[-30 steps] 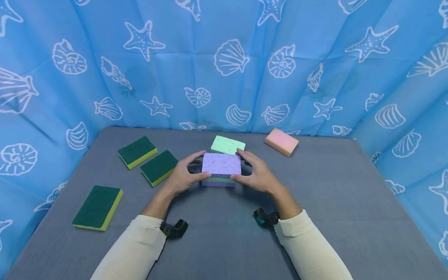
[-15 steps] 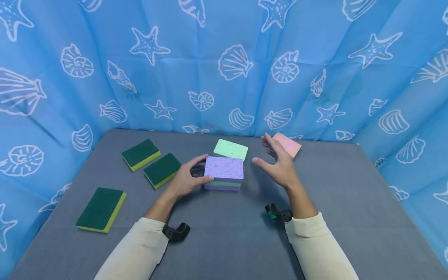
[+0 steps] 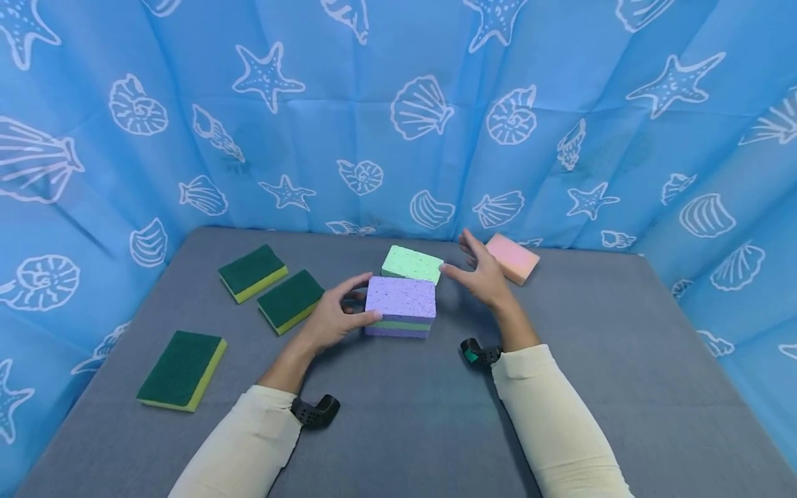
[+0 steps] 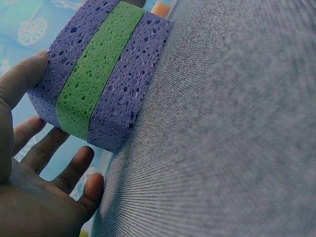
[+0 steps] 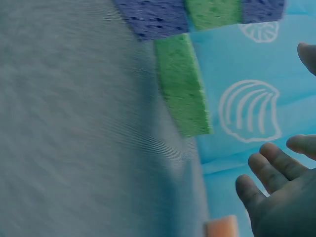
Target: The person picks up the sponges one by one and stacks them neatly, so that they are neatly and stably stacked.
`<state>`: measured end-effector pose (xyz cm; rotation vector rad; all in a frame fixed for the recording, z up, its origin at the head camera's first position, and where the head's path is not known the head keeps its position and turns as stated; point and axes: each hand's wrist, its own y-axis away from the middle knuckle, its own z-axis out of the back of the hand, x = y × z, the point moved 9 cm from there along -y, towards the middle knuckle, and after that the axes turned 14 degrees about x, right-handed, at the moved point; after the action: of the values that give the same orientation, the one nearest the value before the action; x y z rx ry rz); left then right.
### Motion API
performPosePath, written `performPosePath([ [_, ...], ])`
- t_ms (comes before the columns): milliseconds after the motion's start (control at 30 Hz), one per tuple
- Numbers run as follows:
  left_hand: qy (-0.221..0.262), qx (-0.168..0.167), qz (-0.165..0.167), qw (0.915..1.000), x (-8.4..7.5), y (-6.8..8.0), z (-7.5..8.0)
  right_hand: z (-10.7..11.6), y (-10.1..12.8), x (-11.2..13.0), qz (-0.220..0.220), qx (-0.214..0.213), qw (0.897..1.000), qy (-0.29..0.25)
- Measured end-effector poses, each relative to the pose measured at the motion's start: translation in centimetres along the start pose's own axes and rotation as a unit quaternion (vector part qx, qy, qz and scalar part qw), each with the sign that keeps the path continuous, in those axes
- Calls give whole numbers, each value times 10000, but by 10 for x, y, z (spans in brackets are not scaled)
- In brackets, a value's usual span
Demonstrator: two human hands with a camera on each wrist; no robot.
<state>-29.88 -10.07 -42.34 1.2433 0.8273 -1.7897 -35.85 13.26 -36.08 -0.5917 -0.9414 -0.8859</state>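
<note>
Three sponges lie stacked: a purple sponge (image 3: 400, 297) on top, a green sponge (image 4: 101, 71) in the middle and another purple sponge (image 4: 131, 81) at the bottom. My left hand (image 3: 336, 311) holds the stack's left end, thumb on the top sponge's front corner and fingers around toward the back. Just behind the stack lies a separate light green sponge (image 3: 411, 263). My right hand (image 3: 488, 277) hovers to its right with fingers spread and holds nothing; its thumb points at that sponge's right edge. In the right wrist view, the light green sponge (image 5: 182, 86) stands apart from the fingers.
A pink-orange sponge (image 3: 512, 259) lies behind my right hand. To the left are three dark green and yellow scouring sponges, one nearest (image 3: 182, 370), one in the middle (image 3: 290, 301), one farther back (image 3: 252, 272). A blue shell-print curtain (image 3: 349, 124) borders the grey table (image 3: 405, 429).
My right hand let go of the top purple sponge, moved right, then came back leftward toward the light green sponge. The top sponge settled onto the stack. My left hand stayed on it.
</note>
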Motion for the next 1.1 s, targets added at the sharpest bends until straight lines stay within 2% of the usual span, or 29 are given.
performPosePath([
  [167, -86, 60, 26, 9999, 3, -3, -3, -9, -8, -39, -334, 296, 9986, -289],
  [267, -94, 84, -15, 9999, 3, -4, -3, -12, -12, -61, -454, 306, 9984, -158],
  [367, -86, 64, -48, 9999, 2, -5, -2, -14, -15, -70, -541, 283, 9979, 195],
  [667, -185, 29, -89, 9998, -1, -2, 2, -27, -23, -75, -678, 592, 9913, 962],
  [867, -177, 22, -5, 9998, 1, 0, 2, -34, -28, -72, -675, 809, 9813, 1610],
  [1100, -122, 9, 35, 9999, 3, 0, 1, -35, -29, -74, -974, 629, 9741, 1943],
])
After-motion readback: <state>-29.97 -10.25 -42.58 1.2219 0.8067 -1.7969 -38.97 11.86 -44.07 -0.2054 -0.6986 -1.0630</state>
